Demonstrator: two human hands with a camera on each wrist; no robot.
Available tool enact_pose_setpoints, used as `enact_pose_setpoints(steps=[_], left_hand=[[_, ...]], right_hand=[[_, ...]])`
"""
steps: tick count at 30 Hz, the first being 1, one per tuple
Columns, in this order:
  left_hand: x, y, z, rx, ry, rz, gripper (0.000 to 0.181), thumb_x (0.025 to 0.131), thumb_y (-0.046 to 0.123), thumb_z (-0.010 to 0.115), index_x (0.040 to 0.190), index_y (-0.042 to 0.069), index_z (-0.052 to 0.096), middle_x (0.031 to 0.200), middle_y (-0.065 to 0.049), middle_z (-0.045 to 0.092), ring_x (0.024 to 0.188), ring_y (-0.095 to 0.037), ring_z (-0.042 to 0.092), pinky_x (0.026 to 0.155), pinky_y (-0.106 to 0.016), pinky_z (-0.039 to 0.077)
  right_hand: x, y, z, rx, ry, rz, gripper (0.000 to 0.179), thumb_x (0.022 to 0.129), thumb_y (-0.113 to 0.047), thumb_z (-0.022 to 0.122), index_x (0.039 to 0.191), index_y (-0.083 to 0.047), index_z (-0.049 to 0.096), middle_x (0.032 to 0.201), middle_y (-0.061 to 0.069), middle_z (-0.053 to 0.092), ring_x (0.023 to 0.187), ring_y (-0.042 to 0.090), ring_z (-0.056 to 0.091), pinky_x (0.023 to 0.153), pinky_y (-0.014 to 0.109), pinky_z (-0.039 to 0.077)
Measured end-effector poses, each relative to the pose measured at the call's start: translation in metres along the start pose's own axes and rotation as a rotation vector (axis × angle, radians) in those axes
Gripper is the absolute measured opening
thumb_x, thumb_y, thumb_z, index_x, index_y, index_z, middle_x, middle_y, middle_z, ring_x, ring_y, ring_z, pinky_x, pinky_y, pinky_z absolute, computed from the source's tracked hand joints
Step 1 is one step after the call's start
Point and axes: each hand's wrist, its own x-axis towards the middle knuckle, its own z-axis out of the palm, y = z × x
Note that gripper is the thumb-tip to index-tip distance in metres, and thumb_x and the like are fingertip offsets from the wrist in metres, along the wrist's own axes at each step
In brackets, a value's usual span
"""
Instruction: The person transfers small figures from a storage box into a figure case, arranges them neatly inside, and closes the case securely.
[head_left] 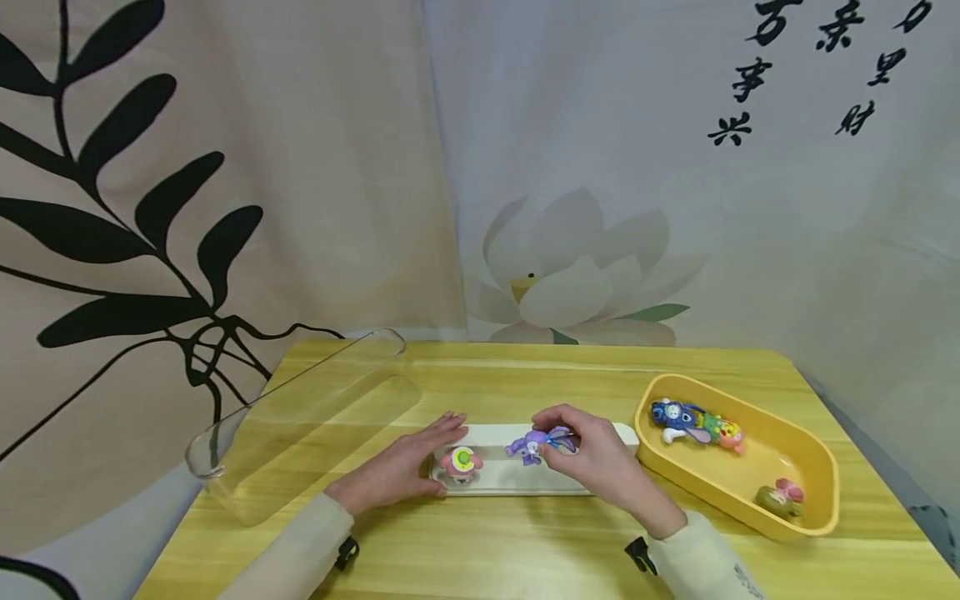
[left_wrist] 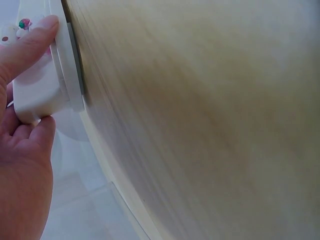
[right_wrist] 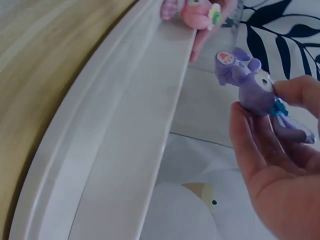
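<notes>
A long white display base [head_left: 491, 483] lies on the table in front of me. My left hand [head_left: 408, 467] grips its left end, with the thumb along the near side, as the left wrist view shows. Close to that hand, a pink figurine [head_left: 461, 463] with a green and yellow round piece stands on the base. Above the middle of the base, my right hand [head_left: 596, 454] pinches a purple rabbit-like figurine [right_wrist: 257, 90] between thumb and fingers. The right wrist view shows this figurine tilted, with a teal bow and apart from the base.
At the right stands a yellow tray [head_left: 813, 475] holding a dark blue figurine [head_left: 677, 419], a green and orange figurine [head_left: 723, 433] and an olive and pink figurine [head_left: 780, 498]. A clear plastic cover [head_left: 307, 425] lies at the left. A printed curtain hangs behind the wooden table [head_left: 480, 550].
</notes>
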Motion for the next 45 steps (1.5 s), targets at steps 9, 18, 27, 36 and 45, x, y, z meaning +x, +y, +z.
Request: enact_pose_setpoints(steps=[9, 18, 27, 36, 45], left_hand=[[-0.002, -0.001, -0.002, -0.005, -0.005, -0.016, 0.095, 0.083, 0.018, 0.087, 0.162, 0.015, 0.035, 0.172, -0.004, 0.02, 0.158, -0.025, 0.017, 0.122, -0.056, 0.03], [-0.001, 0.0, -0.002, -0.012, -0.009, -0.016, 0.095, 0.083, 0.019, 0.087, 0.163, 0.016, 0.034, 0.172, -0.004, 0.019, 0.158, -0.024, 0.016, 0.123, -0.054, 0.03], [-0.001, 0.0, -0.002, 0.01, -0.008, -0.006, 0.095, 0.083, 0.02, 0.087, 0.162, 0.015, 0.035, 0.172, -0.004, 0.02, 0.158, -0.025, 0.017, 0.122, -0.053, 0.031], [0.002, -0.001, -0.001, -0.012, -0.011, 0.009, 0.095, 0.084, 0.019, 0.086, 0.163, 0.015, 0.034, 0.172, -0.005, 0.019, 0.158, -0.024, 0.016, 0.123, -0.052, 0.03], [0.0, -0.001, -0.002, -0.01, -0.012, 0.005, 0.094, 0.085, 0.02, 0.086, 0.163, 0.014, 0.033, 0.173, -0.005, 0.018, 0.158, -0.024, 0.015, 0.123, -0.053, 0.03]], right_hand=[[0.007, 0.003, 0.023, -0.096, -0.002, -0.061, 0.021, 0.09, -0.009, 0.08, 0.11, -0.012, 0.075, 0.106, -0.006, 0.073, 0.092, 0.008, 0.064, 0.079, 0.025, 0.059], [0.012, 0.005, 0.035, -0.155, -0.023, -0.11, 0.014, 0.089, -0.011, 0.081, 0.101, -0.016, 0.077, 0.103, -0.007, 0.072, 0.088, 0.006, 0.064, 0.076, 0.025, 0.058], [0.015, 0.005, 0.042, -0.223, -0.042, -0.124, 0.013, 0.09, -0.013, 0.08, 0.102, -0.016, 0.079, 0.103, -0.008, 0.07, 0.093, 0.01, 0.066, 0.081, 0.031, 0.059], [0.017, 0.007, 0.047, -0.22, -0.081, -0.141, 0.012, 0.092, -0.011, 0.079, 0.103, -0.015, 0.078, 0.103, -0.006, 0.072, 0.094, 0.012, 0.068, 0.08, 0.031, 0.059], [0.019, 0.005, 0.051, -0.268, -0.069, -0.129, 0.019, 0.09, -0.012, 0.081, 0.108, -0.012, 0.077, 0.102, -0.005, 0.073, 0.09, 0.01, 0.067, 0.077, 0.03, 0.059]])
